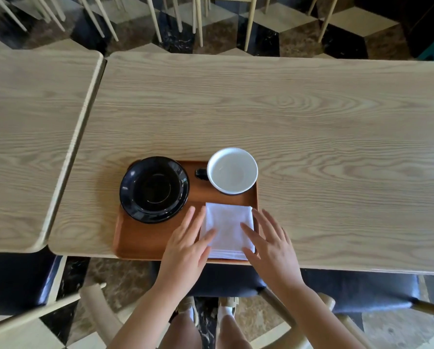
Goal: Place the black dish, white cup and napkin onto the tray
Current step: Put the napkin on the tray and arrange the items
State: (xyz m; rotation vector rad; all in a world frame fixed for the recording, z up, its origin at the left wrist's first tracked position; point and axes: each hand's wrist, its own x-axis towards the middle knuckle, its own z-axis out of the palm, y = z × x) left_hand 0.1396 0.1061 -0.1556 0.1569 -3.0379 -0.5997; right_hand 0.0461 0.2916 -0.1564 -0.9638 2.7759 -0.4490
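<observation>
A brown wooden tray (145, 244) lies at the near edge of the table. The black dish (154, 189) sits on its left part, overhanging the tray's left rim. At the tray's far right corner stands the white cup (232, 170), upright, with a dark handle pointing left. A folded white napkin (228, 224) lies flat on the tray's near right part. My left hand (187, 248) rests with spread fingers on the napkin's left edge. My right hand (271, 248) lies with spread fingers on its right edge. Neither hand grips anything.
The tray sits on a long light wooden table (311, 122). A second table (29, 134) adjoins it on the left with a narrow gap between. Dark-cushioned chairs (362, 290) stand under the near edge, and chair legs show beyond the far edge.
</observation>
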